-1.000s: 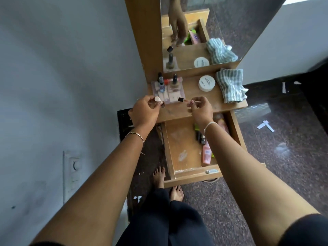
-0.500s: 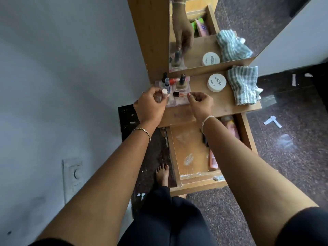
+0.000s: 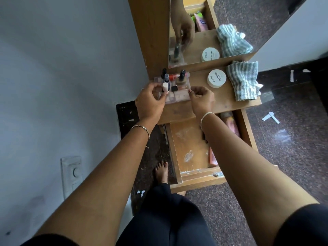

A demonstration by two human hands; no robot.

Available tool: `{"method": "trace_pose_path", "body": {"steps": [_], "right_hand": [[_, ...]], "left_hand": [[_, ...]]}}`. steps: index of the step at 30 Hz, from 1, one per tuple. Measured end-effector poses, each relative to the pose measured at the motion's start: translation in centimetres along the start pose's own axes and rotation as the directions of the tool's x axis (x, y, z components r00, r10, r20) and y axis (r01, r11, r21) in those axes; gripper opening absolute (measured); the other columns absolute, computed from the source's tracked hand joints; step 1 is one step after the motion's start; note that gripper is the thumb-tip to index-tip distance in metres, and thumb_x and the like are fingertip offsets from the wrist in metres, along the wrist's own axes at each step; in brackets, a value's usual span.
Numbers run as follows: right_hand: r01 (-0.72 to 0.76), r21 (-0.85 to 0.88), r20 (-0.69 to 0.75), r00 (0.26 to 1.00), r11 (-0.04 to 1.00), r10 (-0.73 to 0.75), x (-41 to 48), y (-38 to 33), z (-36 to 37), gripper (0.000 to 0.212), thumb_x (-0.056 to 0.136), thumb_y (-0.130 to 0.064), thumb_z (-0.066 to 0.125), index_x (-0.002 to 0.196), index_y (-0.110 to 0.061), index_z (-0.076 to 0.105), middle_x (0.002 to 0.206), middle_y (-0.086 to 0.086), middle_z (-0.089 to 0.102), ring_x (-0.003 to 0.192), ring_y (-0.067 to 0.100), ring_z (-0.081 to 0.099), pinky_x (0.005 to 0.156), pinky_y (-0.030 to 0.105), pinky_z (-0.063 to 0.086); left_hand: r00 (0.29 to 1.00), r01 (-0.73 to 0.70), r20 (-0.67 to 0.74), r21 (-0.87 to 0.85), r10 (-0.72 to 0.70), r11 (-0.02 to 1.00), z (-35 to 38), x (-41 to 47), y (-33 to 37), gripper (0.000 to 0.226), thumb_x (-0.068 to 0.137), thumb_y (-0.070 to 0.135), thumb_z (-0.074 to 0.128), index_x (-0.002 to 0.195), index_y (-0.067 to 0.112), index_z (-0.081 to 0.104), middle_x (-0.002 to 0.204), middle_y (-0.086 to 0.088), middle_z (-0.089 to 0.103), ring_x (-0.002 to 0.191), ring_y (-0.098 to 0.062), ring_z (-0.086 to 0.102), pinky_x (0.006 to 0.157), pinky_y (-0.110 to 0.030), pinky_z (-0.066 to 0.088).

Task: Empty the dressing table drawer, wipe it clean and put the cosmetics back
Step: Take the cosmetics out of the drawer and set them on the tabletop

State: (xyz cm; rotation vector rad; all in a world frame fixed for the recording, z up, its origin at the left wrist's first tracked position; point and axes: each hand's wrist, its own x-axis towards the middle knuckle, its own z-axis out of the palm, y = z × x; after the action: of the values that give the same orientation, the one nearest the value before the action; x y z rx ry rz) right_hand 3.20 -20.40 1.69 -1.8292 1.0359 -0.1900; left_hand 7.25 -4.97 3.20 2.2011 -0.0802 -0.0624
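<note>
Tube (image 3: 177, 88) now laid in the organiser (image 3: 177, 98); left hand (image 3: 150, 103) pinches a white-capped bottle (image 3: 165, 86), right hand (image 3: 202, 100) grip unclear; nudged upright bottles (image 3: 181, 77) could topple.

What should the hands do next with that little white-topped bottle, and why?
Probably stand the white-capped bottle in the clear tray and let go. The left hand pinches it right at the tray, where other polish bottles already stand, and pink tubes lie in the open drawer, waiting to come out.

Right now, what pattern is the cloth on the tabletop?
The cloth has grey-green and white stripes; head view.
</note>
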Motion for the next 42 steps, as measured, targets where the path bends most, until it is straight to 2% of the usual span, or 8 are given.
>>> {"method": "trace_pose_path", "body": {"steps": [3, 8, 18, 22, 28, 35, 40, 42], "right_hand": [[0.006, 0.005, -0.025, 1.000, 1.000, -0.006, -0.5, 0.5, -0.7, 0.012, 0.088, -0.021, 0.066, 0.098, -0.018, 0.071, 0.085, -0.009, 0.064, 0.080, 0.006, 0.059, 0.068, 0.013, 0.042], [-0.031, 0.052, -0.052, 0.998, 0.998, 0.034, -1.2, 2.8, -2.6, 0.009, 0.086, -0.033, 0.062, 0.086, -0.025, 0.066, 0.085, -0.003, 0.070, 0.082, 0.018, 0.069, 0.083, 0.041, 0.056], [-0.073, -0.271, 0.055, 0.994, 0.960, 0.091, -5.9, 10.6, -11.5, 0.013, 0.089, -0.022, 0.060, 0.094, -0.018, 0.072, 0.099, 0.001, 0.071, 0.094, 0.017, 0.063, 0.078, 0.020, 0.041], [-0.067, -0.413, 0.096, 0.989, 0.908, 0.116, -7.5, 13.9, -13.6, 0.019, 0.088, -0.014, 0.057, 0.096, -0.021, 0.073, 0.107, 0.002, 0.070, 0.101, 0.021, 0.063, 0.084, 0.021, 0.043], [0.056, -0.560, 0.239, 0.966, 0.827, 0.097, -7.9, 16.5, -14.3, 0.028, 0.082, -0.010, 0.055, 0.101, -0.022, 0.072, 0.108, 0.008, 0.070, 0.104, 0.026, 0.064, 0.094, 0.034, 0.050], [0.148, -0.633, 0.329, 0.940, 0.760, 0.091, -8.2, 17.8, -12.0, 0.037, 0.084, -0.013, 0.059, 0.121, -0.016, 0.061, 0.123, 0.011, 0.063, 0.115, 0.030, 0.057, 0.094, 0.036, 0.047], [0.183, -0.612, 0.376, 0.923, 0.770, 0.080, -8.7, 18.3, -10.7, 0.038, 0.091, -0.018, 0.054, 0.127, -0.007, 0.048, 0.124, 0.017, 0.058, 0.115, 0.036, 0.055, 0.094, 0.041, 0.043], [0.146, -0.597, 0.369, 0.923, 0.789, 0.108, -8.5, 18.6, -10.3, 0.038, 0.090, -0.016, 0.054, 0.125, -0.004, 0.045, 0.124, 0.018, 0.057, 0.114, 0.037, 0.056, 0.093, 0.041, 0.043]], "left_hand": [[1.000, 0.008, 0.001, -0.014, -0.008, 1.000, -0.3, -0.3, 0.2, 0.033, 0.076, 0.030, 0.078, 0.105, 0.027, 0.063, 0.098, 0.014, 0.068, 0.090, -0.006, 0.064, 0.081, -0.040, 0.056], [0.998, 0.063, 0.008, -0.038, -0.063, 0.997, -0.2, -2.6, 0.3, 0.041, 0.077, 0.026, 0.078, 0.112, 0.022, 0.057, 0.101, 0.008, 0.063, 0.083, -0.009, 0.061, 0.075, -0.033, 0.056], [0.975, 0.072, 0.211, -0.042, -0.062, 0.996, 4.2, -12.0, 0.9, 0.027, 0.081, 0.019, 0.073, 0.105, 0.020, 0.060, 0.091, 0.003, 0.061, 0.073, -0.016, 0.060, 0.074, -0.036, 0.056], [0.891, 0.099, 0.444, 0.016, -0.096, 0.995, 7.5, -15.4, 0.4, 0.027, 0.080, 0.020, 0.073, 0.104, 0.019, 0.062, 0.100, 0.000, 0.061, 0.075, -0.013, 0.057, 0.085, -0.035, 0.054], [0.684, 0.223, 0.669, 0.188, -0.291, 0.957, 11.4, -18.1, -1.6, 0.041, 0.086, 0.029, 0.069, 0.123, 0.016, 0.055, 0.123, -0.005, 0.058, 0.112, -0.020, 0.056, 0.098, -0.033, 0.046], [0.566, 0.394, 0.704, 0.225, -0.429, 0.891, 14.5, -19.4, -2.9, 0.051, 0.088, 0.028, 0.060, 0.136, 0.017, 0.046, 0.124, -0.005, 0.058, 0.117, -0.032, 0.056, 0.103, -0.049, 0.044], [0.524, 0.562, 0.703, 0.137, -0.480, 0.815, 15.7, -19.6, -2.1, 0.053, 0.097, 0.019, 0.051, 0.145, 0.009, 0.032, 0.135, -0.021, 0.053, 0.125, -0.031, 0.052, 0.103, -0.043, 0.042], [0.516, 0.619, 0.699, 0.096, -0.496, 0.779, 16.1, -19.7, -1.8, 0.047, 0.099, 0.013, 0.046, 0.142, 0.000, 0.035, 0.108, -0.020, 0.064, 0.095, -0.012, 0.069, 0.080, -0.028, 0.057]]}}
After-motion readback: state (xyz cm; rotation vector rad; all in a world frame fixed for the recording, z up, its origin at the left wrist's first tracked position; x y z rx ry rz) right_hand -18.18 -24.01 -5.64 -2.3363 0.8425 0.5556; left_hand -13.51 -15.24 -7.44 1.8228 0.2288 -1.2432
